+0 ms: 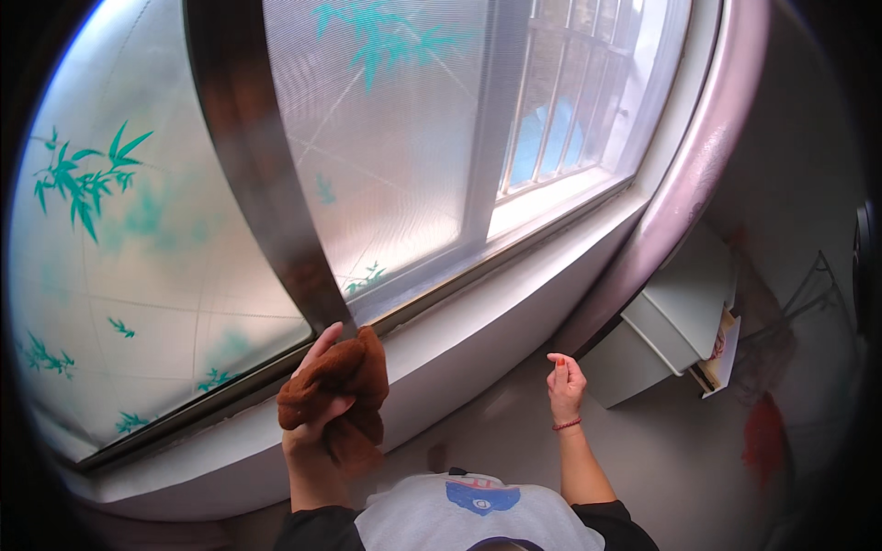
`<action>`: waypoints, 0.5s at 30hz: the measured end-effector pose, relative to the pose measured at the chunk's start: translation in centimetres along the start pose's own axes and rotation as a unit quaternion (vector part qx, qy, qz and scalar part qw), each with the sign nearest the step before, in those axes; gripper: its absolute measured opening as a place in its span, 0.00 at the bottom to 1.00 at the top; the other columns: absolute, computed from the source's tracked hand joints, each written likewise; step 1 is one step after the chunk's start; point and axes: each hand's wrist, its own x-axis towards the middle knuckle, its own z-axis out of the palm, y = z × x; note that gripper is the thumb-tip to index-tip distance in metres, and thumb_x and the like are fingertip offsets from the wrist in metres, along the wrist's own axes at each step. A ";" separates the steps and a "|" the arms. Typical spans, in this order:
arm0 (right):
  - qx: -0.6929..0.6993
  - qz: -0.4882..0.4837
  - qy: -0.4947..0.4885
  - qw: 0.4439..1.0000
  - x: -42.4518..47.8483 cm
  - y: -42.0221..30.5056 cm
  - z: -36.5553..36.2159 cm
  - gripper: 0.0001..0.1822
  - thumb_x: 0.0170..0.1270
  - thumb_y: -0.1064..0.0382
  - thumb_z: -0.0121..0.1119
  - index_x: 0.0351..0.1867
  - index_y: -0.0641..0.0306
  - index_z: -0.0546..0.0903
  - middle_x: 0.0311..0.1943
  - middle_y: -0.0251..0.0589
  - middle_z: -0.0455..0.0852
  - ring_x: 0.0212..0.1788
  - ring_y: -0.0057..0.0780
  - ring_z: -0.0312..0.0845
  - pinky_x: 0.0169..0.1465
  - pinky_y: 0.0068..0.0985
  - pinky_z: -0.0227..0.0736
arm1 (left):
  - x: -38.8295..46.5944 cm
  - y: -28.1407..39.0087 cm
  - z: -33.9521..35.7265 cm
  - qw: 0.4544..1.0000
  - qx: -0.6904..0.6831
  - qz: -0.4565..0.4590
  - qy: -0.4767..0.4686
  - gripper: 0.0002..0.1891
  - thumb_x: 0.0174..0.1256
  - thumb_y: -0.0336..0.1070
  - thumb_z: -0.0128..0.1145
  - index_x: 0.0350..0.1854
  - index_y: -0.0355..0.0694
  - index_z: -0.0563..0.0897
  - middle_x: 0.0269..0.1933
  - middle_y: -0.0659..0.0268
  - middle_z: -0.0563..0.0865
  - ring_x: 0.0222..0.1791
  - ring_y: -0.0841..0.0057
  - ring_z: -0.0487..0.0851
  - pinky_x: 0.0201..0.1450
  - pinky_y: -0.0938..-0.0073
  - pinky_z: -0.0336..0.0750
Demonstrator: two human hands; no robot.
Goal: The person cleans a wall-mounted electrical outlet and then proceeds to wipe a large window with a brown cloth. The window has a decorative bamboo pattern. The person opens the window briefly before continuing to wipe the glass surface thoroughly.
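Observation:
My left hand (313, 425) grips a brown plush cloth (362, 375) at the foot of the dark window frame upright (275, 179), near the lower track. Part of the cloth hangs down past my wrist, and its folds hide some of my fingers. My right hand (567, 387) hovers above the floor with its fingers curled in and nothing seen in them. A red bracelet (567, 424) circles that wrist. The left window pane (172, 275) bears green bamboo-leaf patterns, and a mesh screen (393, 144) covers the middle part.
A white windowsill (475, 313) runs below the window track. Metal bars (548, 138) stand outside on the right. A pink wall edge (710, 144) borders the window. To the right, a white cabinet (679, 310) has a drawer (722, 358) pulled out. A blurred red object (763, 437) lies farther right.

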 end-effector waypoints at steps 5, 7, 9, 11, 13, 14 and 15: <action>0.019 -0.052 0.042 0.998 9.5 -1.3 -2.3 0.15 0.74 0.57 0.48 0.39 0.66 0.81 0.18 0.26 0.72 0.19 0.11 0.63 0.22 0.13 0.58 | 4.6 -2.2 -0.4 0.982 0.152 0.085 -0.070 0.49 0.41 0.38 0.71 0.69 0.29 0.60 0.53 0.60 0.79 0.57 0.71 0.76 0.66 0.73 0.60; 0.014 -0.071 0.063 0.995 13.9 -1.1 -3.7 0.17 0.74 0.56 0.45 0.42 0.66 0.81 0.27 0.31 0.81 0.26 0.14 0.73 0.29 0.14 0.66 | 5.4 -3.1 0.2 0.978 0.166 0.102 -0.072 0.51 0.41 0.39 0.71 0.70 0.29 0.57 0.52 0.61 0.77 0.55 0.71 0.77 0.66 0.72 0.60; 0.007 -0.099 0.088 0.991 18.9 -0.5 -5.4 0.17 0.75 0.56 0.44 0.45 0.66 0.81 0.33 0.34 0.84 0.32 0.17 0.77 0.35 0.17 0.71 | 6.1 -3.3 1.2 0.959 0.216 0.151 -0.099 0.44 0.48 0.38 0.65 0.68 0.28 0.58 0.53 0.60 0.76 0.55 0.69 0.76 0.67 0.69 0.59; -0.007 -0.100 0.097 0.990 24.7 -0.4 -6.7 0.20 0.75 0.53 0.42 0.48 0.67 0.81 0.40 0.37 0.84 0.40 0.22 0.78 0.42 0.21 0.73 | 6.4 -4.8 4.1 0.940 0.177 0.290 -0.037 0.27 0.54 0.37 0.56 0.55 0.28 0.69 0.52 0.57 0.76 0.55 0.66 0.76 0.68 0.66 0.61; 0.003 -0.083 0.130 0.988 31.4 0.3 -9.0 0.24 0.75 0.49 0.39 0.52 0.68 0.79 0.47 0.39 0.83 0.47 0.25 0.77 0.49 0.24 0.71 | 6.9 -5.9 4.6 0.937 0.148 0.314 -0.033 0.20 0.58 0.35 0.52 0.50 0.28 0.73 0.54 0.52 0.75 0.59 0.63 0.73 0.68 0.63 0.61; 0.017 -0.068 0.149 0.986 34.7 0.6 -10.2 0.26 0.75 0.48 0.39 0.55 0.68 0.77 0.51 0.40 0.81 0.51 0.27 0.75 0.53 0.26 0.69 | 7.2 -6.1 3.7 0.945 0.134 0.292 -0.066 0.16 0.61 0.33 0.52 0.48 0.30 0.74 0.54 0.50 0.74 0.61 0.62 0.71 0.68 0.63 0.62; 0.031 -0.052 0.168 0.984 37.9 0.6 -11.3 0.28 0.75 0.46 0.38 0.58 0.68 0.75 0.55 0.42 0.80 0.55 0.30 0.73 0.58 0.29 0.67 | 7.6 -6.2 2.7 0.951 0.120 0.268 -0.098 0.12 0.63 0.31 0.51 0.46 0.31 0.75 0.54 0.48 0.74 0.62 0.62 0.69 0.67 0.64 0.63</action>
